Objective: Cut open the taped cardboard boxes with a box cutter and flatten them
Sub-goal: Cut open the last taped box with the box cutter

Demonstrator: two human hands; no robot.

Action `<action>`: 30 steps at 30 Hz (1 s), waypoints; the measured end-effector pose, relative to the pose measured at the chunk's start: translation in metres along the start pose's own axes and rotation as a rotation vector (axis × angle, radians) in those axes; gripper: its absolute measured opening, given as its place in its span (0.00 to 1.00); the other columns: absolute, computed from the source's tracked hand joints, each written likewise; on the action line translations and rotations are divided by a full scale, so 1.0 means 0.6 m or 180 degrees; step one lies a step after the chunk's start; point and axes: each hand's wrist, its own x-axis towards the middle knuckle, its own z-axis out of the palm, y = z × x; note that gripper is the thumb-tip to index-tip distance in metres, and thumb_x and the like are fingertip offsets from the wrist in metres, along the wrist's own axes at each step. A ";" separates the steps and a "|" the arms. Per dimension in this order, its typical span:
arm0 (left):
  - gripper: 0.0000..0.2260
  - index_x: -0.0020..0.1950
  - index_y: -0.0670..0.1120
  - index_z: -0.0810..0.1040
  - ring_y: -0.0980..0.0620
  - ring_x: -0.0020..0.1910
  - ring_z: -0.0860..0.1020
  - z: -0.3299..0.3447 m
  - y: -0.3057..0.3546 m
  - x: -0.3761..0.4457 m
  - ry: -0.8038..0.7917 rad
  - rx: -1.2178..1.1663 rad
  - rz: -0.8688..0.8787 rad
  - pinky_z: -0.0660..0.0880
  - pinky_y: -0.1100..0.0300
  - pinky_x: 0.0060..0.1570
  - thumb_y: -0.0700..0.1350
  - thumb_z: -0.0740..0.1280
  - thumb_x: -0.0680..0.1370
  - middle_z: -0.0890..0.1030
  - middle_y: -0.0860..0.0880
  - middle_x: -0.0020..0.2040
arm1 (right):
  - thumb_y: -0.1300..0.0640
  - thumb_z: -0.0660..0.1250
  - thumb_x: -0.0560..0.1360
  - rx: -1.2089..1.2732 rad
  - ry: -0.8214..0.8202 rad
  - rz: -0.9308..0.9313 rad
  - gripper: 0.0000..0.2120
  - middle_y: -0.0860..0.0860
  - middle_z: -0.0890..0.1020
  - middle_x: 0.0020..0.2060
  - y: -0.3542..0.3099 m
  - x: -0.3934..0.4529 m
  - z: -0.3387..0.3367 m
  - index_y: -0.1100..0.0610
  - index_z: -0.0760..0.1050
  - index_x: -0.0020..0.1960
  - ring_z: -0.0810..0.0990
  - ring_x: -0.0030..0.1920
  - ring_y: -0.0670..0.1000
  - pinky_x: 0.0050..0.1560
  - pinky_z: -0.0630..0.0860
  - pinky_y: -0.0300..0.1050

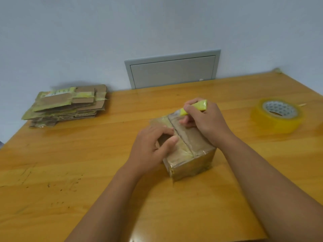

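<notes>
Nearest, left hand [153,145] lies on the taped cardboard box [188,154], fingers loosely bent; right hand [206,119] grips a yellow box cutter [195,107] over its seam; desk [70,172] beneath.

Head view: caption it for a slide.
Right hand runs a yellow cutter along the box seam; left hand steadies it.

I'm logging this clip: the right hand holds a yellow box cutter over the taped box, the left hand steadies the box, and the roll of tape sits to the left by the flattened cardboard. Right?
Not quite. The head view shows the roll of tape at the right of the table, far from the flattened cardboard at the left. The rest stands: the right hand holds the yellow box cutter over the taped box, and the left hand steadies it.
</notes>
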 end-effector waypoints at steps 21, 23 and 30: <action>0.15 0.50 0.40 0.79 0.46 0.63 0.69 0.036 -0.043 0.014 0.0630 -0.0183 -0.0087 0.64 0.58 0.65 0.49 0.62 0.71 0.77 0.48 0.60 | 0.53 0.66 0.80 -0.1059 -0.0261 -0.0741 0.02 0.46 0.84 0.34 0.025 0.014 0.003 0.47 0.77 0.50 0.81 0.29 0.44 0.31 0.73 0.34; 0.15 0.50 0.40 0.79 0.46 0.63 0.69 0.036 -0.042 0.015 0.0640 -0.0214 -0.0106 0.65 0.57 0.64 0.49 0.61 0.71 0.77 0.48 0.59 | 0.54 0.66 0.80 -0.1167 -0.0262 -0.0780 0.02 0.46 0.84 0.34 0.023 0.012 0.002 0.48 0.77 0.51 0.81 0.30 0.44 0.33 0.75 0.38; 0.16 0.50 0.40 0.79 0.44 0.63 0.69 0.036 -0.039 0.014 0.0614 -0.0198 -0.0175 0.66 0.53 0.65 0.48 0.60 0.71 0.78 0.48 0.59 | 0.52 0.65 0.81 -0.1831 -0.0411 -0.1137 0.05 0.49 0.83 0.36 0.013 0.003 0.003 0.51 0.77 0.54 0.81 0.35 0.51 0.40 0.77 0.55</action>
